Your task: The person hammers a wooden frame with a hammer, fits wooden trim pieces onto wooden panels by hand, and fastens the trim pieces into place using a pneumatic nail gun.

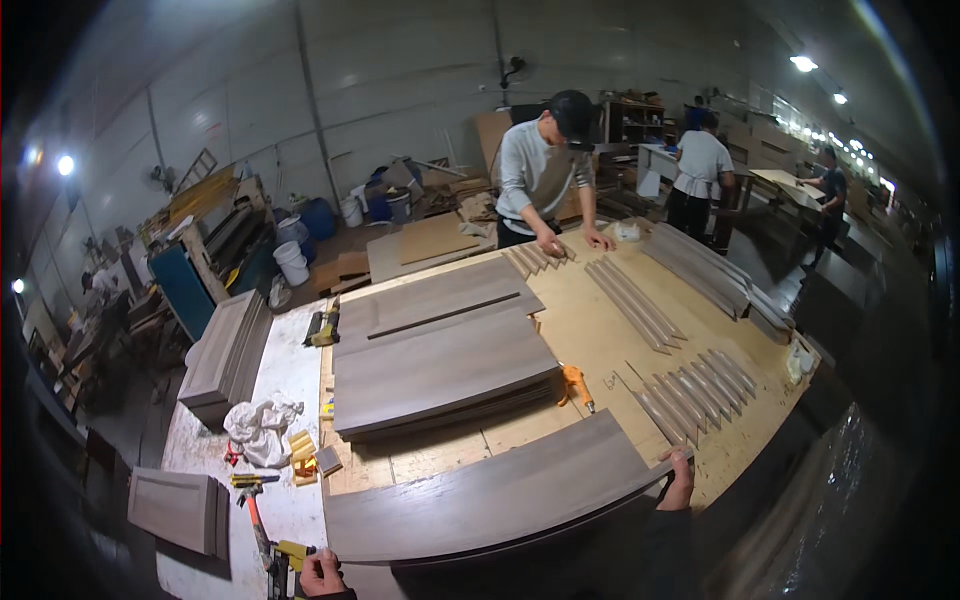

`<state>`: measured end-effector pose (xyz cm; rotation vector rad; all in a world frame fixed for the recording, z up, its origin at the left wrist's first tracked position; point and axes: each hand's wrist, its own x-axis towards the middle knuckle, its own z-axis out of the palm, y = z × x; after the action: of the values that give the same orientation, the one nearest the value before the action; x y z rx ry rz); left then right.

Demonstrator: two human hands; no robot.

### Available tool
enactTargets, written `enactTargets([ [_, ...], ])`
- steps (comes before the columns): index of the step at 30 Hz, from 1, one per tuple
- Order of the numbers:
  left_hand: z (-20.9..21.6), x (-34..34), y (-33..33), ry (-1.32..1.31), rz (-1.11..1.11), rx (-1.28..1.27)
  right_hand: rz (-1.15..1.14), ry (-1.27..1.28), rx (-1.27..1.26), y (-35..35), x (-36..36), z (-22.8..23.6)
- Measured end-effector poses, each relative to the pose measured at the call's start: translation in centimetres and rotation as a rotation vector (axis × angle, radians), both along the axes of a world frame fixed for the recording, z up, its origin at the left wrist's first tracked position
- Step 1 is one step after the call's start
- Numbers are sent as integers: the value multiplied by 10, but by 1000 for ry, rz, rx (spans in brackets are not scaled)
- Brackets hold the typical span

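Note:
A long grey-brown wood panel [480, 490] lies across the near edge of the table. Its right end is gripped by my right hand [679, 480], with the fingers over the edge. At the panel's near left corner, my left hand [322, 574] has its fingers curled against the end; part of that grip is hidden. Right beside the left hand lies a yellow and black nail gun [290, 553]. A hammer [256, 522] with an orange-red handle is just beyond it. Behind the panel stands a stack of similar panels [445, 375], with an orange tool [573, 383] at its right end.
Several narrow mitred strips [690, 395] lie to the right. Across the table [560, 330] a co-worker [545, 170] handles short strips. On the left are framed panels [225, 350], a white cloth [262, 428] and another nail gun [322, 327]. More boards [700, 268] are stacked far right.

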<state>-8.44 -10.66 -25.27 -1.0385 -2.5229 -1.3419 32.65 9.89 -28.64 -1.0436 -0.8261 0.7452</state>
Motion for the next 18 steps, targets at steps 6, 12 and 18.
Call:
enactTargets([
  [6, 1, 10, -5, -27, 59, 6, 127, -5, -111, 11, 9, -28],
  [12, -9, 20, -4, -108, 132, 25, 149, -47, -190, -2, 5, -7],
  [18, -45, -1, 8, -291, -5, 295, 147, -200, -198, 19, 34, -30],
])
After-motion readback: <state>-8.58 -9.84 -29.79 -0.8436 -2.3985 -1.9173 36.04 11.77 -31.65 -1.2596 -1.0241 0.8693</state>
